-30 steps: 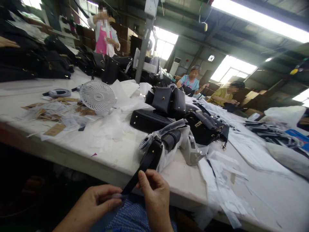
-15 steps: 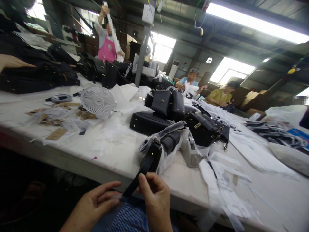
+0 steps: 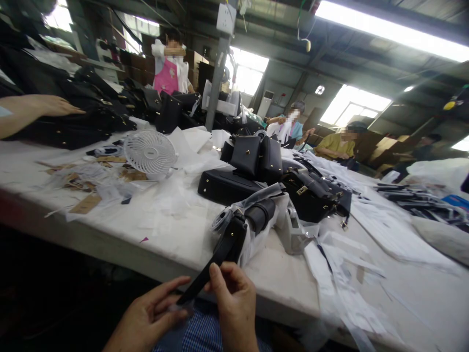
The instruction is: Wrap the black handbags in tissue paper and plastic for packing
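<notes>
A black strap [image 3: 200, 283] runs from a black handbag [image 3: 233, 237] down past the table's front edge. My right hand [image 3: 236, 300] pinches the strap between thumb and bent fingers. At the strap's lower end, my left hand [image 3: 154, 310] has its thumb and fingers closed around it, with a bit of clear film [image 3: 186, 307] at the fingertips. The bag lies on the table, partly in a translucent wrapper [image 3: 251, 247], with a rolled strap in clear wrap [image 3: 221, 220] beside it.
More black handbags [image 3: 247, 154] are piled behind. A white fan [image 3: 149, 151] stands left, near paper scraps [image 3: 86, 203]. White strips [image 3: 330, 288] hang over the table [image 3: 282, 274] edge. A co-worker's hand [image 3: 54, 105] rests on bags at left; other people work behind.
My left hand has moved slightly right, and its fingers have come onto the strap's end. My right hand keeps its pinch. The co-worker's hand at left reaches further in.
</notes>
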The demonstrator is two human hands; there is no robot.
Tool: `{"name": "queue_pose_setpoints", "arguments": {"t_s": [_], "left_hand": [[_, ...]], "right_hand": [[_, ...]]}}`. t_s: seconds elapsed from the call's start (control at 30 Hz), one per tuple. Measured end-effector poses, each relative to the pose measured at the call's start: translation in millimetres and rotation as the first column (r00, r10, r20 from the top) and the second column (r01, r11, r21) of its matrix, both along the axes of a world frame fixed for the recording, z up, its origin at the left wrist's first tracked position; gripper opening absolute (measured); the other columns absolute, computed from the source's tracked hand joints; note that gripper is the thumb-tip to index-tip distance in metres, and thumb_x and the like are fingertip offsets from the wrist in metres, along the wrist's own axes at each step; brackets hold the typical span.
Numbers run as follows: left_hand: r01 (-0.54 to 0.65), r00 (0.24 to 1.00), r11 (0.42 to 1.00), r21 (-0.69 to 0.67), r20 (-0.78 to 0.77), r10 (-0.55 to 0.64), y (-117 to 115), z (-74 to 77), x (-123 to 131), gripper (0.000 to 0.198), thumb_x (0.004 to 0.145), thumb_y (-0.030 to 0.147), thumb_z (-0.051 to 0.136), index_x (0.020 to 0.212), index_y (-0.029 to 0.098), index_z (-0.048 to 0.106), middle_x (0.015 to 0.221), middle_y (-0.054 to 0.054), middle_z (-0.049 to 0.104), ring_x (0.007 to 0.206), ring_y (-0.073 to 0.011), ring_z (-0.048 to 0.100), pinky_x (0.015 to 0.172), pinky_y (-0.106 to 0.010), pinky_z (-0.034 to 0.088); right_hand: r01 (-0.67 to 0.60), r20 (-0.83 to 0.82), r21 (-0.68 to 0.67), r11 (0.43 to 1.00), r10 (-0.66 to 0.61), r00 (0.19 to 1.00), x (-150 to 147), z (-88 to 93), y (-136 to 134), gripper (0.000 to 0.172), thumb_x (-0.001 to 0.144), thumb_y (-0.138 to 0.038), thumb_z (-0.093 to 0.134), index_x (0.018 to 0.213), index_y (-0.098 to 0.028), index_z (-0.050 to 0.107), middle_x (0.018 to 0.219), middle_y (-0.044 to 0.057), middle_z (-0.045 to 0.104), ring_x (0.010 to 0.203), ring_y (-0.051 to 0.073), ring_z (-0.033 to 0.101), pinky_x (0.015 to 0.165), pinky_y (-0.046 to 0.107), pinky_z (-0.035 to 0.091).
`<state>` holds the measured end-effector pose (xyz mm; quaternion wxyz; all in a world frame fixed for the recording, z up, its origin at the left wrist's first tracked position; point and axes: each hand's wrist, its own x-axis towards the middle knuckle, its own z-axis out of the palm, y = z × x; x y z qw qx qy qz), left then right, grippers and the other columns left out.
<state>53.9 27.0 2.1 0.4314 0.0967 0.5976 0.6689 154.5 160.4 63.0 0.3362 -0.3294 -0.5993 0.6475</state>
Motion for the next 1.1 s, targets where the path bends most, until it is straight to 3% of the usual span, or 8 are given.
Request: {"name": "queue_pose_setpoints", "arguments": {"t_s": [0.17,0.4,0.57,0.73,0.87,1.0,1.1], "left_hand": [[-0.014,0.993,0.999,-0.047,-0.119,0.009,-5,-6.9,-13,0.071,0.056,0.042,0.092,0.122,0.022,0.074,0.1,-0.009,0.081,0.097,-0.0307,0.076,0.082,-0.031,0.062],[-0.041,0.984,0.999,0.007,-0.176,0.041,-8,-19.0,-14,0.066,0.06,0.041,0.092,0.121,0.025,0.074,0.083,0.0,0.073,0.075,-0.0202,0.073,0.071,-0.024,0.06],[-0.068,0.968,0.997,0.03,-0.239,0.074,-9,-15.3,-16,0.067,0.063,0.043,0.091,0.125,0.024,0.072,0.074,0.003,0.067,0.07,-0.0173,0.07,0.069,-0.022,0.058],[-0.095,0.967,0.995,0.026,-0.233,0.098,-5,-6.5,-10,0.069,0.06,0.045,0.093,0.123,0.024,0.072,0.084,-0.001,0.073,0.081,-0.0205,0.073,0.077,-0.023,0.06],[-0.078,0.984,0.996,-0.033,-0.162,0.072,-3,-3.6,-2,0.067,0.058,0.044,0.092,0.119,0.022,0.075,0.084,-0.003,0.076,0.076,-0.0225,0.075,0.073,-0.026,0.061],[-0.043,0.973,0.992,-0.116,-0.228,0.015,-8,-8.3,-7,0.053,0.056,0.051,0.091,0.099,0.021,0.081,0.088,-0.007,0.08,0.089,-0.0287,0.077,0.079,-0.029,0.063],[-0.097,0.949,0.992,-0.085,-0.307,0.067,-13,-16.2,-15,0.053,0.062,0.054,0.089,0.103,0.023,0.079,0.086,-0.005,0.08,0.085,-0.0258,0.077,0.08,-0.027,0.062]], "right_hand": [[0.058,-0.006,0.039,0.998,-0.058,0.998,2,0.5,0,0.039,0.08,-0.054,0.078,0.071,-0.016,0.071,0.056,0.002,0.066,0.053,0.016,0.065,0.051,0.022,0.05],[0.009,0.021,0.088,0.996,-0.011,1.0,5,-8.4,4,0.038,0.084,-0.052,0.075,0.074,-0.016,0.071,0.056,0.002,0.066,0.053,0.016,0.065,0.052,0.022,0.05],[-0.001,0.035,0.107,0.994,-0.002,0.999,5,-8.2,6,0.037,0.086,-0.052,0.073,0.073,-0.017,0.069,0.056,0.001,0.066,0.054,0.015,0.064,0.053,0.02,0.048],[-0.014,0.04,0.079,0.997,0.01,0.999,6,-4.2,4,0.037,0.085,-0.051,0.075,0.073,-0.017,0.07,0.056,0.001,0.066,0.054,0.014,0.063,0.053,0.02,0.047],[0.008,0.027,0.026,1.0,-0.009,1.0,5,-3.9,3,0.037,0.083,-0.052,0.076,0.073,-0.017,0.071,0.055,0.001,0.065,0.053,0.014,0.063,0.053,0.02,0.047],[-0.01,0.007,0.063,0.998,0.009,1.0,5,-5.1,3,0.036,0.085,-0.052,0.074,0.078,-0.016,0.074,0.061,0.001,0.064,0.056,0.014,0.061,0.054,0.02,0.049],[0.015,-0.008,0.052,0.999,-0.015,1.0,7,-3.6,3,0.036,0.084,-0.052,0.074,0.081,-0.016,0.076,0.063,0.0,0.061,0.057,0.012,0.056,0.053,0.019,0.046]]}}
